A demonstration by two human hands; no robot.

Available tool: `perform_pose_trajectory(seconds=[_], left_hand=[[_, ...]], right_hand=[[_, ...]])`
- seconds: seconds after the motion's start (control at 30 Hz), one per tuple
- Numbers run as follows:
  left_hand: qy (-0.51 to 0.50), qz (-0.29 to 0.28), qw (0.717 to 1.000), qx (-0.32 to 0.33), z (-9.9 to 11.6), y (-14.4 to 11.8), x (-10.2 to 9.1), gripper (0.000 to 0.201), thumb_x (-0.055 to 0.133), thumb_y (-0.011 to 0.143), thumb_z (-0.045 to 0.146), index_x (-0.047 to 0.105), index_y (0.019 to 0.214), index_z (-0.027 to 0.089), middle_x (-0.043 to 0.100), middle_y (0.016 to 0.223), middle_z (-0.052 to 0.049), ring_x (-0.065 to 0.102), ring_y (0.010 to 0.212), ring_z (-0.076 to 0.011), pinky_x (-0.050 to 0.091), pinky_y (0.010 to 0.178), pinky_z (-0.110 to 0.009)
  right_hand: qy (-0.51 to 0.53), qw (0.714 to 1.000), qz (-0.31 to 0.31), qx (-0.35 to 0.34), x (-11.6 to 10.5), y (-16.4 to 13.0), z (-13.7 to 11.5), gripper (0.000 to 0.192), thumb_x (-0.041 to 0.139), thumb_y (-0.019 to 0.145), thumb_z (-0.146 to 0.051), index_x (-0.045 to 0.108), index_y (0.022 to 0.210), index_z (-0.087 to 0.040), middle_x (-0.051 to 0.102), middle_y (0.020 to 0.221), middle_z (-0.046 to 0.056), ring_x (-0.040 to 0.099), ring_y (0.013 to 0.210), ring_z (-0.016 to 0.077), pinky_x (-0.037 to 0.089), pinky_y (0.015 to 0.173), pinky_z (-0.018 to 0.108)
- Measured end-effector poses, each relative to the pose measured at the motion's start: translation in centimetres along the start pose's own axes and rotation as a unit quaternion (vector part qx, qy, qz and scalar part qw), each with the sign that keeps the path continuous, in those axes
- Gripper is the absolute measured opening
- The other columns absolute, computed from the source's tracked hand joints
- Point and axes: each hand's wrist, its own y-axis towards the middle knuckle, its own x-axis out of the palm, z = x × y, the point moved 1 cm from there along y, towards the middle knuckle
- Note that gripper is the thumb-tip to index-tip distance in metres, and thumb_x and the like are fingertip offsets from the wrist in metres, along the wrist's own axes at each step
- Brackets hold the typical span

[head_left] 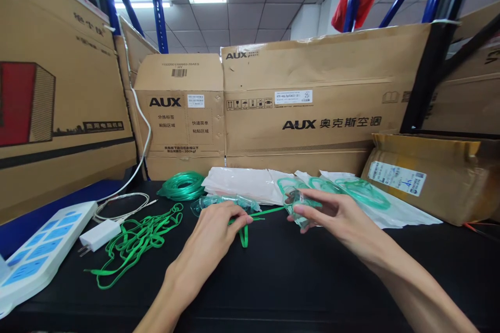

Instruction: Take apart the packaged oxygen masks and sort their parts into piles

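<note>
**Person's hands and forearms, head view**

Two bare hands and forearms are in view. Left hand (216, 229): no glove, no ring, no watch or band at the wrist. The forearm is uncovered down to the bottom edge of the picture, with no sleeve edge showing. Right hand (336, 213): likewise ungloved, fingers free of rings, wrist bare. The right forearm is uncovered as far as the lower right corner. Fingernails look short and unpainted where they can be made out. No marks or tattoos visible.
</note>
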Motion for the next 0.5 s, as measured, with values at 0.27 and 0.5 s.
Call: perform_pose_trajectory(seconds=[0.27, 0.5], left_hand=[[-0.112, -0.007, 0.993, -0.024, 1.4, 0.1, 0.0, 0.021, 0.062, 0.099, 0.028, 0.080, 0.111, 0.030, 0.078, 0.102, 0.003, 0.069, 0.091, -0.0202, 0.047, 0.085, -0.028], [-0.088, -0.008, 0.996, 0.015, 2.0, -0.1, 0.7, 0.020, 0.063, 0.100, 0.027, 0.082, 0.095, 0.026, 0.075, 0.091, 0.001, 0.067, 0.085, -0.0190, 0.044, 0.079, -0.028]], right_hand=[[0.003, 0.997, -0.078, -0.028, 2.1, -0.5, -0.6, 0.049, 0.080, 0.082, -0.047, 0.076, 0.126, -0.025, 0.077, 0.103, 0.004, 0.069, 0.079, 0.0187, 0.058, 0.075, 0.031], [0.037, 0.993, -0.103, -0.050, 3.4, -0.5, -0.5, 0.046, 0.080, 0.082, -0.045, 0.076, 0.124, -0.027, 0.075, 0.111, 0.006, 0.068, 0.088, 0.0213, 0.060, 0.077, 0.033]])
